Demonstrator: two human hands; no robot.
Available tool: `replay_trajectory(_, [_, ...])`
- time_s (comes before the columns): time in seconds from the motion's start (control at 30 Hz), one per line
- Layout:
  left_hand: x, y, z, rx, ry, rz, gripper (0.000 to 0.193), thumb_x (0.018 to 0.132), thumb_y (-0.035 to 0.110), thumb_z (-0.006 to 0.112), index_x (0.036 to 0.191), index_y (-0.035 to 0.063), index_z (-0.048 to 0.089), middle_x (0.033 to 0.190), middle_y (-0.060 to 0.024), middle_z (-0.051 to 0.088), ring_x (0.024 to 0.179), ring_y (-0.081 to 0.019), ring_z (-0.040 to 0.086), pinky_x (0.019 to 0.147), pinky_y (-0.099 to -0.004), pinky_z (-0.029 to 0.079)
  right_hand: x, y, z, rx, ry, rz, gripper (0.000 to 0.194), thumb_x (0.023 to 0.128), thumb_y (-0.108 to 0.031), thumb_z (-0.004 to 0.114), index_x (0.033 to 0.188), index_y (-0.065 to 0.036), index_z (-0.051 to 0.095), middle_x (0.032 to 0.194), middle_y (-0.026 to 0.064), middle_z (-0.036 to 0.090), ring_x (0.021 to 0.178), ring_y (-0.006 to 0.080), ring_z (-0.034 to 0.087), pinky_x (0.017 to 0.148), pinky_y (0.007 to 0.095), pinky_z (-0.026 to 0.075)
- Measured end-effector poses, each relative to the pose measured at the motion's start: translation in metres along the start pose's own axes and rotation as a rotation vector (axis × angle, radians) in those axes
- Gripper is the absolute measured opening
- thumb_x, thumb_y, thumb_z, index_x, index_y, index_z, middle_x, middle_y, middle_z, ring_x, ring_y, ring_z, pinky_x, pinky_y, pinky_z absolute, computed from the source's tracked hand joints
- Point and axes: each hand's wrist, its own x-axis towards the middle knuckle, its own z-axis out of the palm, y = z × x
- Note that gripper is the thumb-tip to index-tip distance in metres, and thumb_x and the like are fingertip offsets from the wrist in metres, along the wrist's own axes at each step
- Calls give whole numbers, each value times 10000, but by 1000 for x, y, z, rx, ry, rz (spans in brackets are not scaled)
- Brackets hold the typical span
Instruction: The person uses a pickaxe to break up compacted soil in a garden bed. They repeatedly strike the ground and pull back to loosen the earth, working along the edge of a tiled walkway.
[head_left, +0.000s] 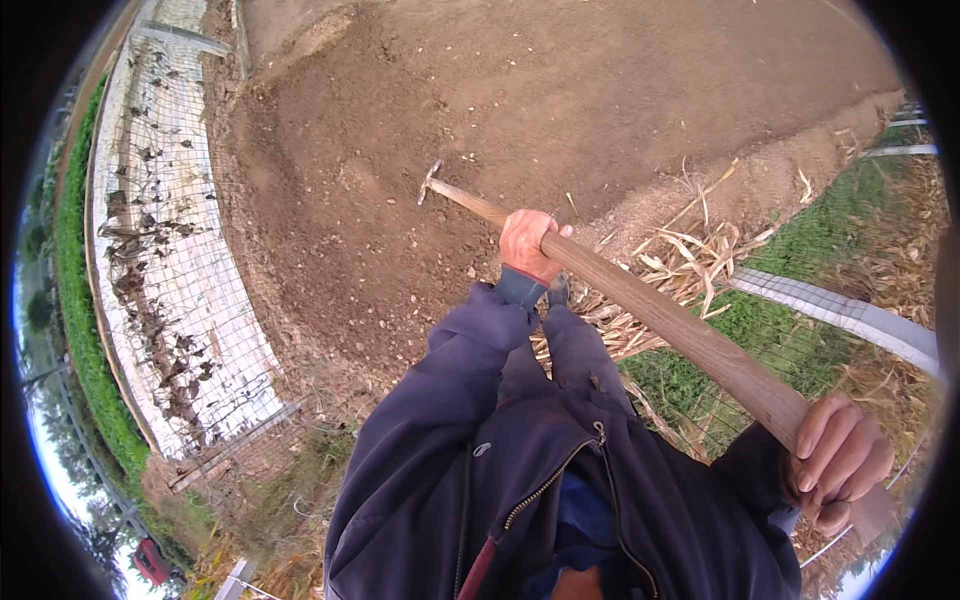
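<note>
My left hand (529, 241) grips a long wooden handle (660, 319) partway along its length. Near the handle's rear end, my right hand (844, 457) is closed around it, to the right of my body. The handle slants away to the upper left and ends in a narrow metal head (429, 182), seen nearly edge-on. Whether it is a hoe or a rake I cannot tell. Beneath the head lies loose brown soil (352, 225) with small clods and stones. Whether the head touches the soil is unclear.
Dry corn stalks and husks (697, 259) lie by my feet, on the right. Wire mesh fencing (180, 247) stands left, before a pale strip with withered plants. On the right, a pale post (832, 304) and more mesh border green grass (757, 330). A red vehicle (151, 562) shows far lower left.
</note>
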Motion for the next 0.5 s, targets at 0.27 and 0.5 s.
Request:
replay_trajectory(0.27, [4,-62,1,33,-407,-26,226,670,165,745,673,100,529,680,-105,572,750,-366,577,697,-458,455,-56,88,9,-56,310,17,265,793,-105,700,818,-126,437,615,-9,511,559,168,528,645,387,464])
replay_trajectory(0.5, [-34,-49,-7,59,73,-31,250,726,154,757,691,72,523,681,-123,549,698,-362,560,675,-447,449,-22,63,12,105,-224,25,293,722,16,753,642,-91,493,592,35,578,494,195,562,562,372,501])
